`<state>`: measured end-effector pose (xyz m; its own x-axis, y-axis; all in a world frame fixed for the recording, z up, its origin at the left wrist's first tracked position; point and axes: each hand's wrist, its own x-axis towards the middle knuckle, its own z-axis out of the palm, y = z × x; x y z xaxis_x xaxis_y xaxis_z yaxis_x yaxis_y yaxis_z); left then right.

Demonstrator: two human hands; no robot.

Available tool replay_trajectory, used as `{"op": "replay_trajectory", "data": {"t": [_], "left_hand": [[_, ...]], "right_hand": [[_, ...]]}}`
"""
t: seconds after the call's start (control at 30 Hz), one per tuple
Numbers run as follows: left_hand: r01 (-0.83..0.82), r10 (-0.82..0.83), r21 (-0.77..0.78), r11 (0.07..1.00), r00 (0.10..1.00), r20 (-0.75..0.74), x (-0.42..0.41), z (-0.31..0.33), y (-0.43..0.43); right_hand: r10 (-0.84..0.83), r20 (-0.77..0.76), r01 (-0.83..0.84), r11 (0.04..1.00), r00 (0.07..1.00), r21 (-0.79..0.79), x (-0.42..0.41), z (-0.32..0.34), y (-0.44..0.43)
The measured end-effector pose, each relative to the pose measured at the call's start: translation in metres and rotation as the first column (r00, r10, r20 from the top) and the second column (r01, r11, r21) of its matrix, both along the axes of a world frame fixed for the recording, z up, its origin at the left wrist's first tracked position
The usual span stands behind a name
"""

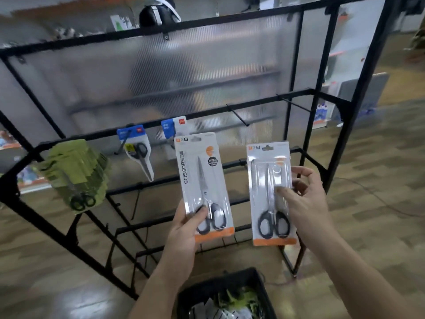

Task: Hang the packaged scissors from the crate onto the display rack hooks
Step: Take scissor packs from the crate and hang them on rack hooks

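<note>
1. Head view shows two packaged scissors held up in front of the display rack (361,88); the left pack (202,180) and the right pack (269,192) are side by side and apart, neither on a hook yet.
2. Both hands are clamped on a pack; the left hand (184,229) grips its pack at the lower left corner, thumb on the front; the right hand (305,199) pinches its pack by the right edge, thumb on the blister and fingers behind.
3. Each pack's long axis stands nearly upright, handles down and the hang hole at the top; the left pack leans slightly to the left.
4. Two bare hooks lie above and beyond the packs; the nearer hook (238,115) juts towards the camera over the gap between the packs, and the farther hook (293,102) sits up and to the right of the right pack.
5. My judgement: the right hand is nearer both bare hooks, so its pack would likely go first; it needs raising until the hole meets a hook tip, then pushing back along the prong.
6. Blue packs (138,150) and a green stack (76,173) already hang to the left; the crate (261,288) sits on the floor below the hands, more packs inside.
</note>
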<state>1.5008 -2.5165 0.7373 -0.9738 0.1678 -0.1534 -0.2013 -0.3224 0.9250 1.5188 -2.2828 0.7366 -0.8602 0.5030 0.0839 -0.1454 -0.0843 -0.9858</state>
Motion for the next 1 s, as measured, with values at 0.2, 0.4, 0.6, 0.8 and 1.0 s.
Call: {"op": "replay_trajectory", "data": {"t": [0.2, 0.4, 0.6, 0.8, 1.0], "left_hand": [[-0.054, 0.052, -0.07, 0.996, 0.998, -0.03, -0.038, -0.005, 0.071], [-0.201, 0.2, -0.049, 0.978, 0.98, -0.018, -0.053, -0.01, 0.109], [-0.27, 0.27, -0.059, 0.961, 0.963, -0.003, -0.055, -0.009, 0.119], [-0.275, 0.273, -0.114, 0.955, 0.961, -0.038, -0.046, -0.007, 0.123], [-0.251, 0.252, -0.112, 0.961, 0.968, -0.007, -0.038, -0.006, 0.122]], "right_hand": [[0.034, -0.008, -0.034, 0.999, 0.999, 0.002, -0.057, 0.0, 0.064], [0.203, 0.0, -0.203, 0.979, 0.979, 0.021, -0.109, 0.005, 0.084], [0.261, 0.002, -0.261, 0.962, 0.965, 0.086, -0.139, -0.002, 0.072], [0.252, 0.009, -0.251, 0.963, 0.968, 0.098, -0.153, -0.015, 0.073], [0.27, 0.071, -0.279, 0.941, 0.96, 0.19, -0.162, -0.017, 0.079]]}}
